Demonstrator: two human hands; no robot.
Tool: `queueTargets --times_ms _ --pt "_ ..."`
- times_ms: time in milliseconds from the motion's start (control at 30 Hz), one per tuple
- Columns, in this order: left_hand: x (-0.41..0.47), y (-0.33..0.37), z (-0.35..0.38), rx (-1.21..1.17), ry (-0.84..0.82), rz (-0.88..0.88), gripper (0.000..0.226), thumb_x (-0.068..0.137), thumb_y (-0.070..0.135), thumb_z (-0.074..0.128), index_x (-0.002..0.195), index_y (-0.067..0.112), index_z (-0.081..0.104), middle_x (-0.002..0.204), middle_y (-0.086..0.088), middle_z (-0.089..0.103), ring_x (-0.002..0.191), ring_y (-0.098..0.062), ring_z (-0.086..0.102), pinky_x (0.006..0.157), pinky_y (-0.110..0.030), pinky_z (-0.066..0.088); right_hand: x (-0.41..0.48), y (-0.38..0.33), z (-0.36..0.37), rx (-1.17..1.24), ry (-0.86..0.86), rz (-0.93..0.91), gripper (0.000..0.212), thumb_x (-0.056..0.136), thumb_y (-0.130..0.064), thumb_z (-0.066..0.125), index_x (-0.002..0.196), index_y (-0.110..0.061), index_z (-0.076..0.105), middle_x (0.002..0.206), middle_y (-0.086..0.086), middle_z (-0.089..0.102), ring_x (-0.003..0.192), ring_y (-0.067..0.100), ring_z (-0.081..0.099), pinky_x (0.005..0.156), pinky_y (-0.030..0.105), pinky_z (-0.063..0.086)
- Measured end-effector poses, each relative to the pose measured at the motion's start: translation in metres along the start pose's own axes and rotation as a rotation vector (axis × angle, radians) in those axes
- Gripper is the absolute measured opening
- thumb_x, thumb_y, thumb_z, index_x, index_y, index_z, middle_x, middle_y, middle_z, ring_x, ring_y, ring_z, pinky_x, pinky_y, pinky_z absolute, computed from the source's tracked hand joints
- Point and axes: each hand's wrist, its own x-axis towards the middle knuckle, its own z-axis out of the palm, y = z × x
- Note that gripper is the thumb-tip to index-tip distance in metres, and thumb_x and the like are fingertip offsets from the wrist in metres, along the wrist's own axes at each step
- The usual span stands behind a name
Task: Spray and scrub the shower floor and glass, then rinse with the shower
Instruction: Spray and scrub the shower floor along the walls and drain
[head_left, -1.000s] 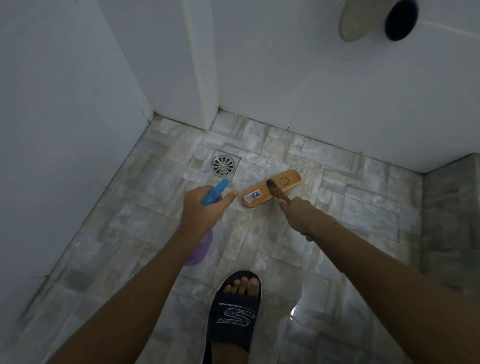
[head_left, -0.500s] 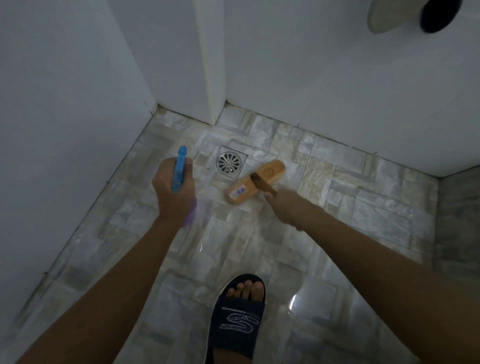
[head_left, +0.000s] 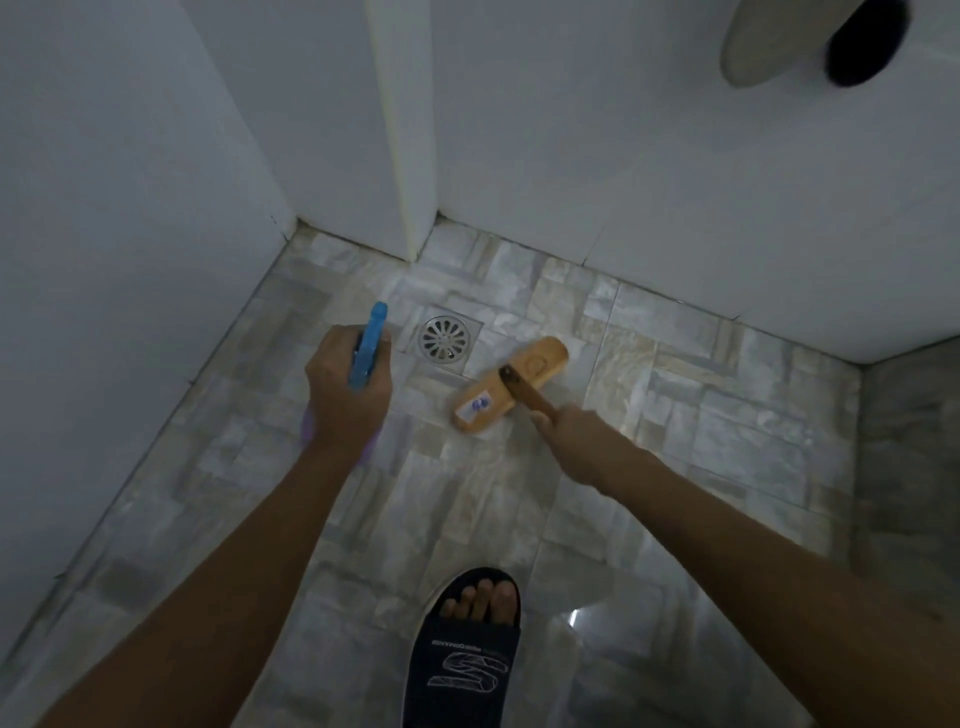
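Note:
My left hand (head_left: 345, 395) grips a spray bottle (head_left: 368, 345) with a blue trigger head pointing away toward the far left corner; its purple body shows only at the edges under the hand. My right hand (head_left: 569, 434) holds the brown handle of a wooden scrub brush (head_left: 511, 382), whose orange block lies flat on the stone-patterned shower floor (head_left: 675, 415), just right of the round metal drain (head_left: 444, 338). A white sticker sits on the brush's near end.
White walls (head_left: 130, 234) close the floor on the left and far sides, with a white corner post (head_left: 405, 156) behind the drain. My foot in a dark slide sandal (head_left: 465, 644) stands at the bottom centre. A grey tiled step (head_left: 909, 467) rises at the right.
The spray bottle swung from pointing right toward the brush to pointing away toward the far left. The brush slid left, closer to the drain.

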Motion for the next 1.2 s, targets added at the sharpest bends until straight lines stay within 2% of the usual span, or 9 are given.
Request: queueTargets --times_ms 100,267,333,400,500,700,967,1100,1200 --pt "-0.003 0.008 0.008 0.014 -0.076 0.016 0.027 0.094 0.019 0.066 0.076 0.002 0.056 0.07 -0.004 0.049 0.056 -0.016 0.044 0.052 -0.03 0.038 0.0 0.011 0.007 0.044 0.041 0.021 0.045 0.107 -0.051 0.023 0.098 -0.016 0.049 0.078 0.001 0.051 0.063 0.014 0.05 0.055 0.027 0.036" --pt "-0.01 0.028 0.029 -0.024 -0.186 0.062 0.025 0.095 0.014 0.065 0.076 0.001 0.056 0.07 -0.008 0.052 0.056 -0.019 0.048 0.053 -0.03 0.04 0.029 0.005 -0.005 0.374 0.235 0.168 0.05 0.106 -0.05 0.034 0.107 -0.007 0.059 0.098 0.017 0.064 0.087 0.035 0.065 0.068 0.036 0.048" --pt "-0.012 0.046 0.043 -0.057 -0.202 0.044 0.025 0.096 0.011 0.064 0.075 0.001 0.055 0.069 -0.009 0.052 0.058 -0.019 0.049 0.053 -0.029 0.041 0.021 0.018 -0.009 0.474 0.202 0.226 0.051 0.105 -0.05 0.037 0.113 -0.006 0.06 0.097 0.017 0.064 0.078 0.032 0.065 0.061 0.035 0.05" --pt "-0.014 0.064 0.058 -0.096 -0.233 0.063 0.027 0.096 0.007 0.062 0.072 0.005 0.051 0.067 -0.007 0.048 0.057 -0.017 0.045 0.054 -0.027 0.039 -0.001 0.037 -0.011 0.624 0.118 0.281 0.045 0.105 -0.049 0.041 0.107 -0.007 0.06 0.084 0.014 0.061 0.059 0.023 0.056 0.05 0.028 0.044" --pt "-0.021 0.086 0.084 -0.141 -0.325 0.088 0.03 0.098 0.009 0.062 0.071 0.008 0.048 0.063 -0.006 0.044 0.055 -0.015 0.04 0.054 -0.03 0.037 -0.048 0.071 -0.006 0.82 0.092 0.34 0.039 0.104 -0.041 0.046 0.1 -0.005 0.06 0.076 0.01 0.057 0.051 0.018 0.049 0.045 0.025 0.04" --pt "-0.046 0.125 0.119 -0.239 -0.52 0.112 0.028 0.099 0.01 0.061 0.074 0.002 0.05 0.068 -0.009 0.046 0.058 -0.007 0.042 0.058 -0.019 0.036 -0.108 0.107 0.025 0.587 0.493 0.34 0.031 0.105 -0.042 0.043 0.098 -0.015 0.057 0.079 0.0 0.063 0.065 0.013 0.06 0.053 0.028 0.043" --pt "-0.055 0.142 0.133 -0.247 -0.595 0.162 0.026 0.098 0.008 0.061 0.075 0.0 0.052 0.068 -0.012 0.048 0.058 -0.013 0.044 0.056 -0.021 0.038 -0.116 0.118 0.04 0.683 0.679 0.365 0.024 0.106 -0.04 0.044 0.105 -0.018 0.053 0.075 -0.001 0.061 0.06 0.01 0.059 0.048 0.022 0.039" --pt "-0.053 0.145 0.127 -0.236 -0.636 0.143 0.024 0.099 0.009 0.061 0.078 0.0 0.054 0.07 -0.013 0.049 0.059 -0.013 0.045 0.056 -0.025 0.04 -0.115 0.119 0.047 0.703 0.621 0.421 0.028 0.106 -0.039 0.044 0.102 -0.014 0.055 0.076 -0.003 0.059 0.064 0.012 0.058 0.048 0.021 0.035" --pt "-0.052 0.149 0.118 -0.223 -0.653 0.153 0.023 0.099 0.01 0.061 0.078 0.0 0.054 0.07 -0.012 0.05 0.059 -0.011 0.045 0.056 -0.022 0.04 -0.121 0.112 0.051 0.802 0.702 0.388 0.03 0.107 -0.038 0.042 0.099 -0.015 0.058 0.074 -0.003 0.06 0.062 0.01 0.058 0.046 0.016 0.038"
